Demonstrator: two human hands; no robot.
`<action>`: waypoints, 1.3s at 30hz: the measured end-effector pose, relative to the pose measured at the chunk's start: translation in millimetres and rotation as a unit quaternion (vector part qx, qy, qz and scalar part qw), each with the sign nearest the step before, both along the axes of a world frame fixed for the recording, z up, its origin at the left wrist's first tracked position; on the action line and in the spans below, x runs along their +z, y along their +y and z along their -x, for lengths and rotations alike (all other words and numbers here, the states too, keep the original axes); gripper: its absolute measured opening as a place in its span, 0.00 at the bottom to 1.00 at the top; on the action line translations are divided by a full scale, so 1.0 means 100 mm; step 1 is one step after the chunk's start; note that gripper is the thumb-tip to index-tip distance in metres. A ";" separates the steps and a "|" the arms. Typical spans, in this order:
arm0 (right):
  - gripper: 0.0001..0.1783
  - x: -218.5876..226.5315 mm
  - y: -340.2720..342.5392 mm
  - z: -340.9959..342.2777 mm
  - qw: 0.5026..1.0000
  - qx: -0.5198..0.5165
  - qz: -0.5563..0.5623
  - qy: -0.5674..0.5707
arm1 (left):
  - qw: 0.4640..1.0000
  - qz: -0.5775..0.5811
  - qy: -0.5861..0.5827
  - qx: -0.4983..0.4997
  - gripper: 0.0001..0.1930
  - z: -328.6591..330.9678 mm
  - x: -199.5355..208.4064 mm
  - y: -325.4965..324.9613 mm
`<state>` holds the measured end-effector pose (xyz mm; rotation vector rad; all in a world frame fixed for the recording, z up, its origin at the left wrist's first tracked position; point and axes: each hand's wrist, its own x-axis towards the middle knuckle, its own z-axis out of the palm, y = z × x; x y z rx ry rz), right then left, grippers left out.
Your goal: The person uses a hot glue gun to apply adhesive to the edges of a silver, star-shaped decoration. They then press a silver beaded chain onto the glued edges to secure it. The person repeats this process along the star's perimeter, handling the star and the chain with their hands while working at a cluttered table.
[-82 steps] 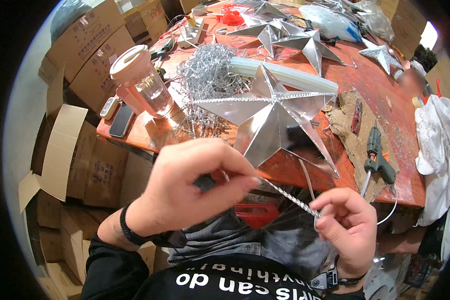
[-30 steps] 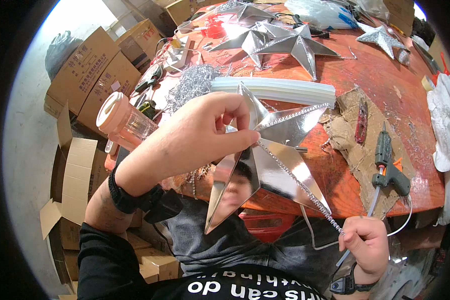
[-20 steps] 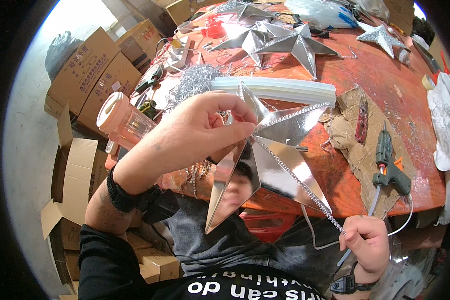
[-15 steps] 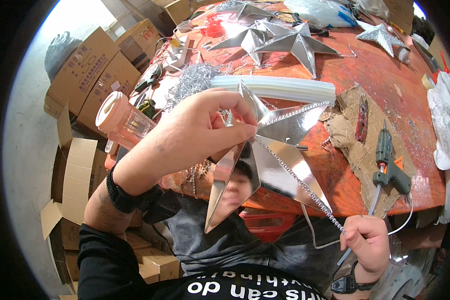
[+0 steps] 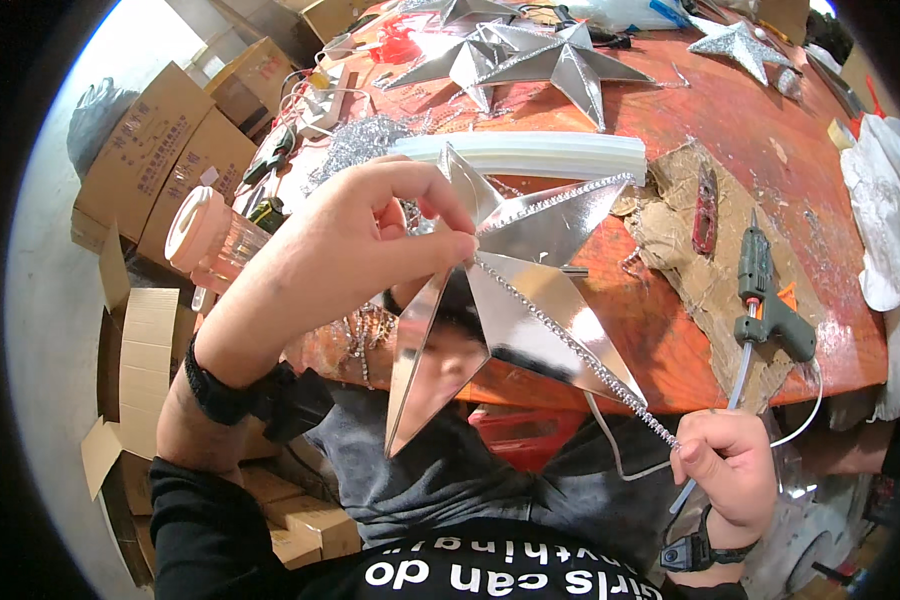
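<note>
in the head view, cardboard boxes (image 5: 145,165) flank our red table (image 5: 820,230), surface showing between glue gun (image 5: 765,285) and cloth (image 5: 882,230). the silver star (image 5: 550,290) juts past the near edge; our left hand (image 5: 355,232) pinches the beaded strip (image 5: 570,346) mid-star, our right hand (image 5: 732,465) its lower end.

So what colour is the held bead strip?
The bead strip is silver, clearest in the head view.

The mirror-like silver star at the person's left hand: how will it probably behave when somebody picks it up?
The silver star is probably light for its size, since it looks like thin folded sheet. It likely feels fairly stiff, as its creases and points stand sharp. Its glossy, mirror-like faces may be somewhat slippery.
</note>
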<state>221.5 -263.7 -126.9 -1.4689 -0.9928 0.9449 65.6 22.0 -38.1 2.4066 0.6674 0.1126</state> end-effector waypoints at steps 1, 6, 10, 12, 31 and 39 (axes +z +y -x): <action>0.21 0.00 0.00 -0.01 1.000 -0.001 -0.002 0.004 | 1.000 0.006 0.002 0.001 0.07 0.00 0.01 -0.01; 0.22 -0.04 0.00 -0.02 0.999 -0.020 -0.026 0.018 | 1.000 0.017 0.000 -0.004 0.07 -0.02 0.02 -0.03; 0.21 -0.02 0.03 -0.04 1.000 -0.014 -0.007 0.019 | 0.999 0.052 -0.004 0.001 0.06 -0.01 -0.02 -0.01; 0.21 -0.03 0.03 -0.04 1.000 -0.010 -0.003 0.016 | 0.998 0.056 -0.004 0.002 0.06 -0.01 -0.04 0.00; 0.16 0.00 0.02 -0.05 0.999 0.010 -0.035 -0.013 | 0.999 0.043 -0.027 -0.016 0.05 -0.01 -0.06 -0.01; 0.16 0.00 0.02 -0.07 1.000 0.007 -0.010 -0.005 | 0.998 0.045 -0.038 -0.020 0.05 0.00 -0.10 0.01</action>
